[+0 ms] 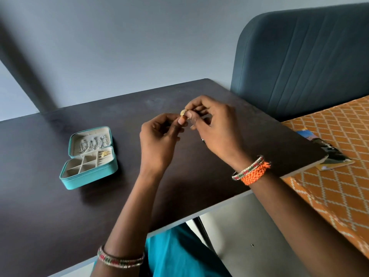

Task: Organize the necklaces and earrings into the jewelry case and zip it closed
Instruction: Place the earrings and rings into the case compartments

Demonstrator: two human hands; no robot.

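Gold earring (pixel 183 112) held up over the bench (pixel 50 226), pinched between both hands: right hand (pixel 216 126) fingers (pixel 191 105) curled onto it from above, left hand (pixel 157 140) thumb and forefinger closed on it from below; both grips tight on the same small piece, rest of it hidden by fingertips. Teal jewelry case (pixel 89 172) sits open on the dark bench, well apart to the left of the hands, lid laid back flat. Lid half carries silver necklaces (pixel 93 143) hung in a row across the beige lining. Base half has a divided section at the near left, and a ridged ring/earring section at right with a second gold earring (pixel 104 154) seated at its far end. Open bench between hands and case. Striped bangles (pixel 120 260) on the left forearm near the bench's near edge; bangle plus orange woven band (pixel 256 172) on the right wrist. Blue-grey padded headboard (pixel 299 56) behind the bench's far right corner; orange lattice-print bedsheet (pixel 339 186) to the right, with a printed packet (pixel 327 148) on it, partly tucked under the bench corner. Teal garment (pixel 179 254) shows below the bench edge.
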